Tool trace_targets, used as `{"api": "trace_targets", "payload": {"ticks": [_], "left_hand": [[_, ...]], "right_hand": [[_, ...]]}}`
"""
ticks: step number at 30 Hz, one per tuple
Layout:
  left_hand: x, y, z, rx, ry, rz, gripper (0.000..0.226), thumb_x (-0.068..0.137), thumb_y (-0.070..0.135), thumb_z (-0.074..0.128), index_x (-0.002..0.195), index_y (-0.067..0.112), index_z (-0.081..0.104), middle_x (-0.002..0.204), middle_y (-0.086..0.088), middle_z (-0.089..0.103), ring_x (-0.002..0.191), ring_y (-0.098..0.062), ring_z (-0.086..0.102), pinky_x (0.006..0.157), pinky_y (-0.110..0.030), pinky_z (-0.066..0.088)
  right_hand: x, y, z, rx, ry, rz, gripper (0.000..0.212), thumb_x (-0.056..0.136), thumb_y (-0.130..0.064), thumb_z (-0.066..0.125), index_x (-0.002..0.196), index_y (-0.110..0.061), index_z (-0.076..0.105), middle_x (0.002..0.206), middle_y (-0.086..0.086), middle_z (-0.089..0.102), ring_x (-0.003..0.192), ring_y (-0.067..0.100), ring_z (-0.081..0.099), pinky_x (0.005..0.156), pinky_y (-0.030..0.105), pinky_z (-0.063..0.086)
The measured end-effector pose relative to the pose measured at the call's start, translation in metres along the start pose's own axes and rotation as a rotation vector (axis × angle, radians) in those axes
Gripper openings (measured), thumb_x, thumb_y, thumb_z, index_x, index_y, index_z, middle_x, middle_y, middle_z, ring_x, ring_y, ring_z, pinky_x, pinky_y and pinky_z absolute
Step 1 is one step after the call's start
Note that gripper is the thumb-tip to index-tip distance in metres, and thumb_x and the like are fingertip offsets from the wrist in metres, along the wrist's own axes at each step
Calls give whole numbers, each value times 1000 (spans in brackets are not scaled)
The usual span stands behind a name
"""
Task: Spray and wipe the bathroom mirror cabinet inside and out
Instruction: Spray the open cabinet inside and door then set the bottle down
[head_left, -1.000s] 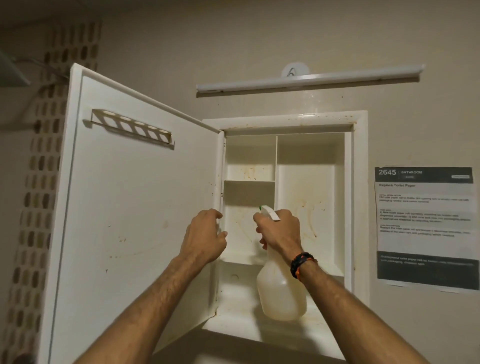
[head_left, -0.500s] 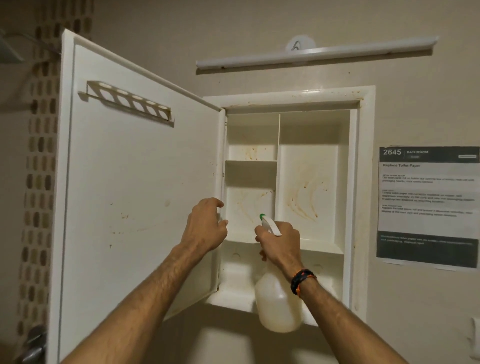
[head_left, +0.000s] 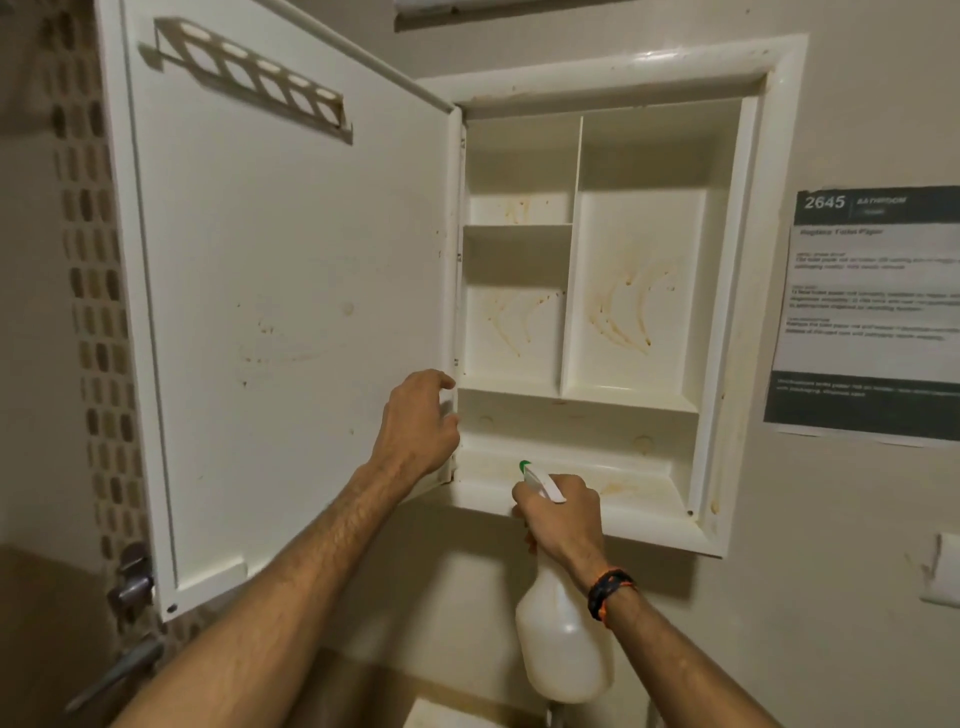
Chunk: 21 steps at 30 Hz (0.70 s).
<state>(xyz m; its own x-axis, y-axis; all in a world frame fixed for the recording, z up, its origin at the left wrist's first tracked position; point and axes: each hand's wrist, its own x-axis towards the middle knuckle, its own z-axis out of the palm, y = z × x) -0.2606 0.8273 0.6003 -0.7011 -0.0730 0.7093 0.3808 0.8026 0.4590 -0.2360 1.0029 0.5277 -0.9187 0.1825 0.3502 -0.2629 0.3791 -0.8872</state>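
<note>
The white wall cabinet (head_left: 737, 291) stands open, with brown streaks on its back panels and a stained bottom shelf. Its door (head_left: 291, 291) is swung out to the left, inner face toward me, with a slotted holder near the top. My left hand (head_left: 418, 426) rests at the door's hinge edge, fingers curled on it. My right hand (head_left: 563, 514) grips the neck of a translucent white spray bottle (head_left: 563, 639) with a green-tipped nozzle. The bottle hangs below the cabinet's bottom edge, and its nozzle points up and left at the bottom shelf.
A printed notice (head_left: 872, 312) is taped to the wall on the right. A wall switch plate (head_left: 943, 571) sits lower right. A metal latch (head_left: 130, 582) hangs at the door's lower left corner, beside a patterned tile strip (head_left: 98, 312). A light bar (head_left: 519, 10) runs above.
The view has tilted down, so the cabinet sits higher in frame. My right hand has lowered the spray bottle below the cabinet's bottom edge. My left hand stays on the door's hinge edge.
</note>
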Motion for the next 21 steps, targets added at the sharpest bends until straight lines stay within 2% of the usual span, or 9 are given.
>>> {"api": "trace_targets", "payload": {"ticks": [6,11,16,18,21], "left_hand": [[-9,-5,4,8,-38,-14,46,85,13,68,129,12,55,131,-5,58,119,-20,55,104,-32,42],[-12,-7,5,-3,-45,-17,43,86,15,66,128,12,56,131,-4,58,120,-20,55,104,-34,43],[-14,-8,5,-4,-55,-22,45,86,14,67,129,12,55,132,-4,58,122,-20,54,106,-35,43],[-14,-9,6,-10,-57,-23,46,86,13,68,130,12,55,133,-4,57,123,-20,54,107,-35,42],[-16,-7,9,-11,-56,-22,46,86,13,69,130,11,55,132,-5,58,122,-20,54,107,-35,42]], "right_hand": [[-16,20,16,-13,-4,71,22,78,-21,65,66,-2,65,53,3,63,34,9,54,36,16,40],[-14,14,20,1,13,65,26,79,-22,64,70,1,67,64,14,70,36,12,55,36,17,41],[-14,18,14,-16,46,69,27,82,-25,64,69,-1,68,67,15,71,43,17,58,36,18,43],[-15,20,2,-11,81,84,30,78,-26,64,66,1,65,61,11,69,44,19,58,38,24,46],[-17,25,-20,-32,135,82,34,76,-29,63,64,3,60,56,9,63,54,28,63,54,38,56]]}}
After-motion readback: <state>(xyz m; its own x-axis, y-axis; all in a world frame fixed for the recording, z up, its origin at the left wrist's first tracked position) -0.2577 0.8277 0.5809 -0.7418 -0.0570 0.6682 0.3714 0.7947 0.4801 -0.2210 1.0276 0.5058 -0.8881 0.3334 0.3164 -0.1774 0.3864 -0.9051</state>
